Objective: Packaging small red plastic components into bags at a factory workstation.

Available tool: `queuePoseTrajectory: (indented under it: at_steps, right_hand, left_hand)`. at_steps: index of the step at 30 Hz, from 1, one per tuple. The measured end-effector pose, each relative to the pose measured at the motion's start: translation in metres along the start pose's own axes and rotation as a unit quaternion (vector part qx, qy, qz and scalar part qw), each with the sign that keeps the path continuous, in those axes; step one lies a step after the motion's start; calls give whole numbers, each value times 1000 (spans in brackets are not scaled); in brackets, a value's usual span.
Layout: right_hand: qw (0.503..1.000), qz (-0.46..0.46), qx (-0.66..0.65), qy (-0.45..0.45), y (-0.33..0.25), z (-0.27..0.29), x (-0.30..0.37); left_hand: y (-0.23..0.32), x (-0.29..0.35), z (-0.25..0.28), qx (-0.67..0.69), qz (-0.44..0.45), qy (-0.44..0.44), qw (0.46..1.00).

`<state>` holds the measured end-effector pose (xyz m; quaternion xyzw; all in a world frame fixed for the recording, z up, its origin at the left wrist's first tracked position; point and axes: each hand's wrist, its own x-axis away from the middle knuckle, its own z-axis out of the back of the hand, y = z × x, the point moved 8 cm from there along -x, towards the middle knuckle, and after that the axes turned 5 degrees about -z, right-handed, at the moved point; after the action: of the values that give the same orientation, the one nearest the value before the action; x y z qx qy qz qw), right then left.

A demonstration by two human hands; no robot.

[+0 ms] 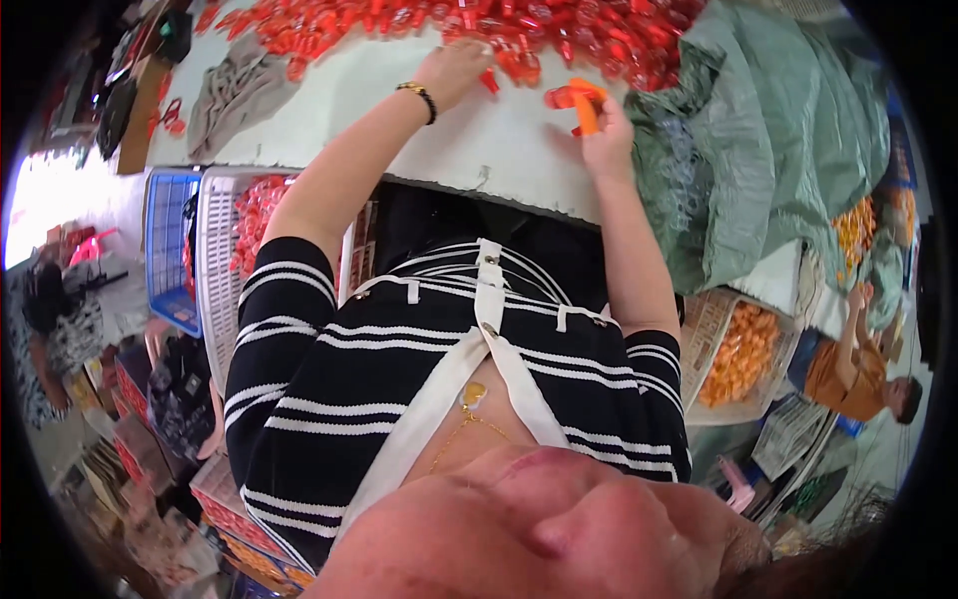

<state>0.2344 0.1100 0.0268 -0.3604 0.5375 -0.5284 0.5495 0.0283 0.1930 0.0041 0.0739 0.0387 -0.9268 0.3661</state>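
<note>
A large pile of shiny, see-through red plastic pieces (539, 30) covers the far side of the white table (449, 150). My left hand (454, 72) is at the pile's near edge, fingers bent and closed around a red plastic piece (489, 80); the fingertips are partly hidden. To the right, my right hand (609, 140) is closed on a bent orange plastic tool (587, 108), whose exact kind I cannot make out. Another red piece (559, 97) shows at the tool's left side, and whether it is held I cannot tell.
Green woven sacking (758, 150) drapes over the table's right end. A grey cloth (238, 95) lies at the left. Below stand a white crate (225, 270) with red pieces, a blue crate (172, 250) and a crate of orange pieces (738, 354). Another person (848, 369) is at the far right.
</note>
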Motion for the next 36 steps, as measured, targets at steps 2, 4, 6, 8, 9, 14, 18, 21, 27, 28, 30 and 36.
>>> queuePoseTrajectory:
  at_steps: [2,4,6,8,9,14,18,21,27,28,30,36]
  right_hand:
    - [993,-65,-91,-28,10,-4,20]
    - [990,-62,-128,-19,21,-2,37]
    - [985,-94,-143,-22,17,-9,50]
    - [978,-124,-165,-27,13,-20,64]
    - [972,-121,-202,-27,12,-25,68]
    - [996,-71,35,-40,-2,-23,74]
    - [985,54,156,55,-39,28,75]
    - [923,8,354,154,-27,95,85]
    - [814,-16,521,257,-10,162,71]
    - [803,-32,537,258,-6,165,60]
    - [793,-46,551,258,-2,164,51]
    - [879,-55,411,234,14,128,45]
  left_hand:
    - [-9,-3,-2,67,30,3,997]
    - [-1,5,13,210,92,23,973]
    - [21,17,12,330,112,60,935]
    - [48,39,-24,704,247,19,666]
    - [72,41,-13,708,238,6,665]
    - [135,67,-31,864,382,-37,325]
    - [130,63,-34,881,350,-68,312]
    - [119,66,-25,882,344,-61,316]
    - [117,67,-21,863,333,-44,377]
    - [118,67,-23,863,333,-41,378]
    - [127,68,-28,877,328,-62,345]
    - [123,75,-27,888,298,-86,341]
